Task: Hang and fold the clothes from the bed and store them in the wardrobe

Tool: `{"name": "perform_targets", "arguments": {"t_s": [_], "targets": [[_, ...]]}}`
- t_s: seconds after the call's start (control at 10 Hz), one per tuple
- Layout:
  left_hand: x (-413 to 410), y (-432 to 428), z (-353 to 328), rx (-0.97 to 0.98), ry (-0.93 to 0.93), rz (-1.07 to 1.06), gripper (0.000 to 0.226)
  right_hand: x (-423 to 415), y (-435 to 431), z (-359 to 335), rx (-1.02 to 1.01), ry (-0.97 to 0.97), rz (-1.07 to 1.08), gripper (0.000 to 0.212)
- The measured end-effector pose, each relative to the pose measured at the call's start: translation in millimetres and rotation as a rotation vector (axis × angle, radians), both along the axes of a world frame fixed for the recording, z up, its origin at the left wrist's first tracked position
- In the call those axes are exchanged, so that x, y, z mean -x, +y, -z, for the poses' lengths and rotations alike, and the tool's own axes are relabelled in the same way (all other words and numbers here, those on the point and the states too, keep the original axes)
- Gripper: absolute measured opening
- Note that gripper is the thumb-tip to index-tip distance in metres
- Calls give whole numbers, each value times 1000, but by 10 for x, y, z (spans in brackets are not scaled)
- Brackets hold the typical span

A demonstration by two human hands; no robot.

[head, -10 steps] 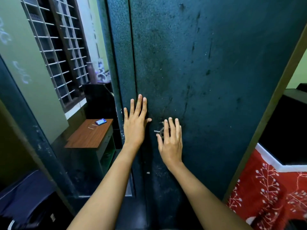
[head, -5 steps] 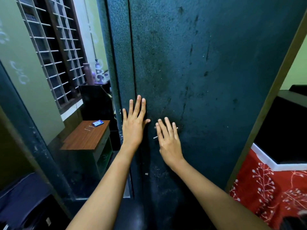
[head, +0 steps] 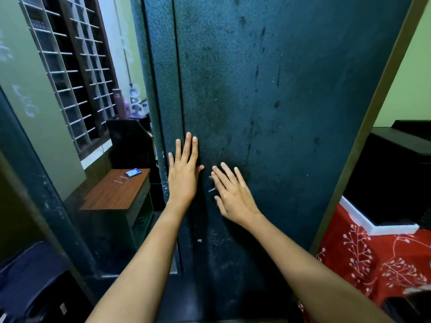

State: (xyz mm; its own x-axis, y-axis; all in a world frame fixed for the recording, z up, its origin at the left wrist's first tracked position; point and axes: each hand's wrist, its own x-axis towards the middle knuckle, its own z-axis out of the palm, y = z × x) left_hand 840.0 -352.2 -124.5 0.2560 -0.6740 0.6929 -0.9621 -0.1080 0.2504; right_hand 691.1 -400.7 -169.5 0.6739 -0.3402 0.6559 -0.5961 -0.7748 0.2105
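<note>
A tall dark teal metal wardrobe (head: 268, 89) fills the middle of the view, its doors closed along a vertical seam. My left hand (head: 184, 173) lies flat against the door by the seam, fingers straight and pointing up. My right hand (head: 231, 194) lies on the right door, fingers spread and tilted to the upper left, over a small metal handle (head: 211, 189) whose tip pokes out beside the fingers. No clothes show on the wardrobe. The bed with its red patterned sheet (head: 373, 257) lies at the lower right.
A low wooden side table (head: 116, 192) with a small blue packet (head: 133, 172) stands left of the wardrobe under a barred window (head: 70, 73). A dark cabinet (head: 394, 173) sits right of the wardrobe. Dark cloth (head: 28, 273) lies at the lower left.
My right hand has turned so that its fingers lean left and has slid slightly right and down, uncovering the handle's tip. My left hand has stayed flat on the door.
</note>
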Motion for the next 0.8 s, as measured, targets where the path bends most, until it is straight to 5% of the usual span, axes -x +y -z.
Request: {"name": "perform_targets", "arguments": {"t_s": [0.3,0.8], "targets": [[192,7,17,140,159,55,70,131,-25,-59,-298,-425,-156,50],[1395,271,-246,447,793,-236,47,592,-118,-247,-960,-557,-724,60]]}}
